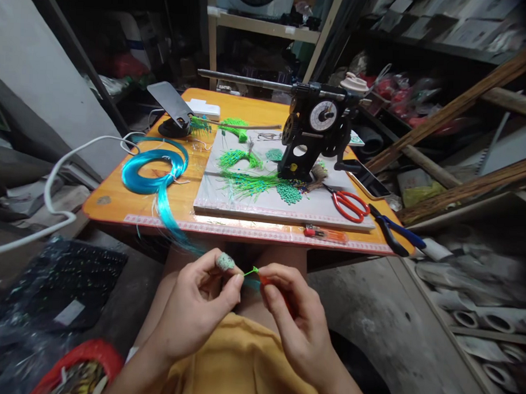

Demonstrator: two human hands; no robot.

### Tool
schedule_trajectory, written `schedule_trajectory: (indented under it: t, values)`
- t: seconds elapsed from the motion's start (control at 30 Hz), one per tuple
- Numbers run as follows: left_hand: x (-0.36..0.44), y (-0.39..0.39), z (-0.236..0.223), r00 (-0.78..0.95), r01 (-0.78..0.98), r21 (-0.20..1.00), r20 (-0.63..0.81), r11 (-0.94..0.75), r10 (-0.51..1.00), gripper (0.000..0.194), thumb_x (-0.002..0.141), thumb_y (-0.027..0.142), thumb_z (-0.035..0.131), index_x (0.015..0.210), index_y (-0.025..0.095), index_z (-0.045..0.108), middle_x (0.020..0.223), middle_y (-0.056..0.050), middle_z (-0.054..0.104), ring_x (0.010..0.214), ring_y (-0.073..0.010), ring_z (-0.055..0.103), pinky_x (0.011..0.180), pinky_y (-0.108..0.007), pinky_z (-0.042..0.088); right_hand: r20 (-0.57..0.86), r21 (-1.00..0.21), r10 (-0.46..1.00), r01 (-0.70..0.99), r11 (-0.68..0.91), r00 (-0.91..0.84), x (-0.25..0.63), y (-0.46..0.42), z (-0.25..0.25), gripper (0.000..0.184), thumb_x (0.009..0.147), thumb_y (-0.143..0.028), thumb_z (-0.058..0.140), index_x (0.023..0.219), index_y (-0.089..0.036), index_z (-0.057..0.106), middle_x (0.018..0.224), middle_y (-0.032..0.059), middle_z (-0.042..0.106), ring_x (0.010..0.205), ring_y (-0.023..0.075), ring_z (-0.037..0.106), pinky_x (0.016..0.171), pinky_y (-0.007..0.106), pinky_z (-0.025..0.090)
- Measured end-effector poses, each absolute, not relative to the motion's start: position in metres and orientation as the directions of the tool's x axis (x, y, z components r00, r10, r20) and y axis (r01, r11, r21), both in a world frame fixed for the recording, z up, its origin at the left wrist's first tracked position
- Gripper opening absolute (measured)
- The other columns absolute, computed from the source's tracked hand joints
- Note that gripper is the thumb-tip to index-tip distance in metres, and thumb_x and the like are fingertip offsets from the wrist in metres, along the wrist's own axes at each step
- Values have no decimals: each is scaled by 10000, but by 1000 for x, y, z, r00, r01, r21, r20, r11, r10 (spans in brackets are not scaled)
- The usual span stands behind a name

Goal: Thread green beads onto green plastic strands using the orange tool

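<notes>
Above my lap, my left hand (199, 298) pinches one end of a thin bright green cord (249, 272) between thumb and index finger. A speckled pale-green wrap covers that index fingertip. My right hand (296, 313) is closed on a small orange-red object (265, 280), mostly hidden by the fingers, so its kind is unclear. The cord's small looped or knotted end lies right at my right fingertips; whether they grip it too I cannot tell. A hank of shiny blue thread (170, 208) hangs off the table toward my lap, passing behind my hands.
On the wooden table (116, 209) stands a black hand-crank winder (306, 129) on a board (254, 211). Green cord bundles (250, 185), green beads (289, 193), red-handled scissors (351, 206), an orange lighter (326, 233), pliers (393, 230) and a phone (369, 183) lie around it.
</notes>
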State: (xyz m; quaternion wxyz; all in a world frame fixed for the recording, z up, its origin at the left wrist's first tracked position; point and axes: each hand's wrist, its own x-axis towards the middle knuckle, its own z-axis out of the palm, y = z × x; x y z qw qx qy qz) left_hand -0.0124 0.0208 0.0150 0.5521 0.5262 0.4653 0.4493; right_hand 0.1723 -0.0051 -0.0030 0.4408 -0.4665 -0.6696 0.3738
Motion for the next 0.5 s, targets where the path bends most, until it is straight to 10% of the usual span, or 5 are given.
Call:
schedule_trajectory:
  t: [0.17,0.33,0.5]
  values:
    - [-8,23,3,23,-9,1000,-24,24,999,189,838,228,693,721,187,549,634,53,510,560,-88,477,530,-170,409,264,-796,922,475,374,-284,186,2,9,456,1020,-193,420,1468,-253,477,849,28,606,675,135,572,633,249,499]
    - [-1,25,-8,-35,-105,994,-32,28,999,238,844,266,695,684,186,536,619,46,496,577,-102,459,526,-189,383,353,-817,872,566,110,340,239,12,18,428,1038,-399,398,1410,-230,524,804,20,586,576,135,518,499,241,427]
    - [1,27,-8,-12,-214,975,-68,64,998,243,850,318,717,713,179,573,603,42,530,583,-106,480,559,-198,407,451,-198,870,973,-122,201,339,47,30,552,946,-608,435,1137,-167,705,1116,182,679,958,314,653,767,408,493]
